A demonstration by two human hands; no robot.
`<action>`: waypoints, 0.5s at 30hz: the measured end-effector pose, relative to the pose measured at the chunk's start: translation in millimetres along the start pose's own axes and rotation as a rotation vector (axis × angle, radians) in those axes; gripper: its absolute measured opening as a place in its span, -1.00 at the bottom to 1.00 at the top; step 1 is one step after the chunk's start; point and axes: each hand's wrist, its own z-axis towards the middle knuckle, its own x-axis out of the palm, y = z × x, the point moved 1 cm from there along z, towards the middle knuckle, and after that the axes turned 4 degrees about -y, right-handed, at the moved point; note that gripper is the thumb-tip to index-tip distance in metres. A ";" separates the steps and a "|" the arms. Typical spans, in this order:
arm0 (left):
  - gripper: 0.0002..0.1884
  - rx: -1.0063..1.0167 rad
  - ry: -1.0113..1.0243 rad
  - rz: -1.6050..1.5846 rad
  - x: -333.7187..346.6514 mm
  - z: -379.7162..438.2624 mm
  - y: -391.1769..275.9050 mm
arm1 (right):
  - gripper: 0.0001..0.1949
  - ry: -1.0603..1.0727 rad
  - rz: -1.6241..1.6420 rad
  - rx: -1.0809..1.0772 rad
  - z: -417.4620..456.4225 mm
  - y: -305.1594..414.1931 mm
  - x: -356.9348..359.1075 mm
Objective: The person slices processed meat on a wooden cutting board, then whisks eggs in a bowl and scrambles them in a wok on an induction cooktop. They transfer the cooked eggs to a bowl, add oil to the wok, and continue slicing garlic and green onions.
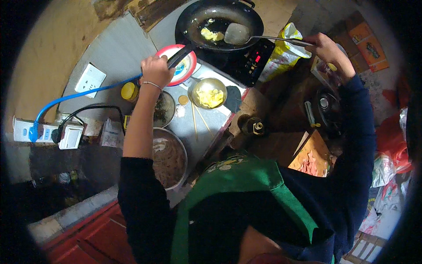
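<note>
My left hand (157,73) is closed around the black handle (180,56) of a dark wok (227,19). With my right hand (326,49) I hold the long handle of a metal spatula (238,33), its blade inside the wok. Just left of the blade lies a lump of yellow scrambled egg (211,34), with small bits beside it. The wok rests at the induction cooker (255,61), whose red display is lit. Below the wok a metal bowl (209,93) holds more cooked egg. A red-rimmed enamel plate (188,74) sits partly behind my left hand and the handle.
Chopsticks (194,120), a yellow-lidded jar (129,91) and a large pot of brownish contents (169,158) stand on the left. A blue cable (89,91) runs from a power strip (46,132) toward my left hand. A bottle (257,127) and cutting board (296,165) with sliced meat are lower right.
</note>
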 end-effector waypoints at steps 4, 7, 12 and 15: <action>-0.68 -0.003 -0.013 -0.009 -0.7 -2.2 0.3 | -0.65 0.031 -0.148 0.028 48.6 -0.6 21.7; -0.70 0.001 -0.017 -0.018 -2.6 -0.7 -2.6 | -0.68 0.120 -0.185 0.045 79.2 3.3 41.1; -0.71 -0.026 0.036 0.025 -3.9 2.6 -6.5 | -0.67 0.004 0.091 -0.094 130.3 3.1 105.8; -0.67 -0.055 0.018 0.039 -4.0 -9.9 -0.2 | -0.67 0.093 0.263 0.047 152.4 46.9 126.8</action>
